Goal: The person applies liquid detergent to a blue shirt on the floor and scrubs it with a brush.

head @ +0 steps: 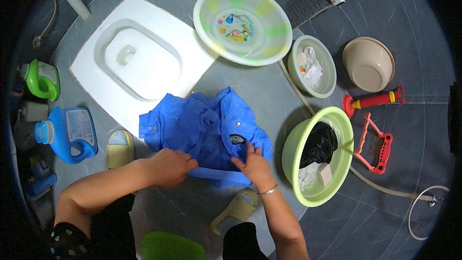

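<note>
A wet-looking blue garment (195,126) with snap buttons and a dark patch is bunched in front of me. It overlaps the edge of the white squat toilet (200,56). Along its near side shows a smooth blue curved rim (223,176); the cloth hides most of what that belongs to. My left hand (175,166), slightly blurred, has its fingers curled at the garment's near left edge and seems to grip it. My right hand (255,166), with a bangle at the wrist, rests on the garment below the patch with its fingers apart.
Right of me stand a lime-green basin (288,162) holding a black plastic bag, white cloth and a soap-like block, and a smaller basin (294,52) with white items. A large patterned basin (249,59) stands at the back. Detergent bottles (81,126) line the left. A hose (382,187) crosses the floor.
</note>
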`<state>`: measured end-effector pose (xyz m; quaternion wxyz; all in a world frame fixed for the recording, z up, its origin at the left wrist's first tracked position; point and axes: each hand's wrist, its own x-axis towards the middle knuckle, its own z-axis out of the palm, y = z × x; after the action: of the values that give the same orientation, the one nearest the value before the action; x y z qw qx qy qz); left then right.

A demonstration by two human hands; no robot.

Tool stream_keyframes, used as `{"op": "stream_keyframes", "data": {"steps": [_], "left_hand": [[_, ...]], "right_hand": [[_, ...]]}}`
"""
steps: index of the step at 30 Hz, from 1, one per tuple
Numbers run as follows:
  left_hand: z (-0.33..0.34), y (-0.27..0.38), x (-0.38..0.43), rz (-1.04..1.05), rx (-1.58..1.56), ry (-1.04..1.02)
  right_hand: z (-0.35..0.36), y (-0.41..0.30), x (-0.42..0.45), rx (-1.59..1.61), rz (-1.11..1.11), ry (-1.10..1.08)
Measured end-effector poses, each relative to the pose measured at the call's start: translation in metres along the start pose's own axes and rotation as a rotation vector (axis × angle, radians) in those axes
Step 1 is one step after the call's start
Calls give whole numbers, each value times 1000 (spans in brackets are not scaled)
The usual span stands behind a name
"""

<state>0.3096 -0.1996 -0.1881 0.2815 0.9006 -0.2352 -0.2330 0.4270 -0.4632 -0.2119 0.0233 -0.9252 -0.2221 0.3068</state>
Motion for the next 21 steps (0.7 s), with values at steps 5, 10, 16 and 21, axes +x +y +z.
{"op": "stream_keyframes", "data": {"steps": [5, 10, 16, 21], "left_hand": [[-19, -24, -18, -244, -27, 6], [-136, 9, -75, -455, -693, 778], [-178, 84, -110, -105, -708, 1498], [-202, 135, -79, 200, -444, 697]], "right_hand": [[17, 8, 23, -313, -61, -79], [-135, -25, 15, 430, -55, 599], [-299, -64, -25, 679, -438, 1246], [-319, -29, -61, 273, -630, 1558]]}}
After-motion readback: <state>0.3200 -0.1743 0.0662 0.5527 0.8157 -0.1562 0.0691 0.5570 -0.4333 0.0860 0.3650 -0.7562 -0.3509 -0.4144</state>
